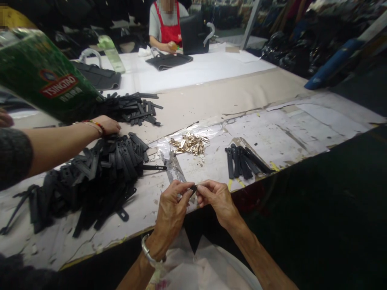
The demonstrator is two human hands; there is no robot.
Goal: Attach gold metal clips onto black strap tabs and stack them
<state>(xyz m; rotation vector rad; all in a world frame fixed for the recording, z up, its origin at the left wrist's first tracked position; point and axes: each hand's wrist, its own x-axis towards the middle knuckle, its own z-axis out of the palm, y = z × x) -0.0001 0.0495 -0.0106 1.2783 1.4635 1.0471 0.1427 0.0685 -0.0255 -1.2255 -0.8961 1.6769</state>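
Pinching black piece [193, 188]: left grip [171, 204] | right grip [218, 201] touching | carton [50, 76]: "TSINGTAO"

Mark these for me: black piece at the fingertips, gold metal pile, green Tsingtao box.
Black piece [193, 188]: head view, exposed part at the fingertips.
Gold metal pile [190, 144]: head view, middle of the pile.
Green Tsingtao box [55, 88]: head view, red label on its side.

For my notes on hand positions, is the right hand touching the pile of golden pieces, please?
No, the right hand is beside the left hand near the table edge, apart from the pile of golden pieces farther back.
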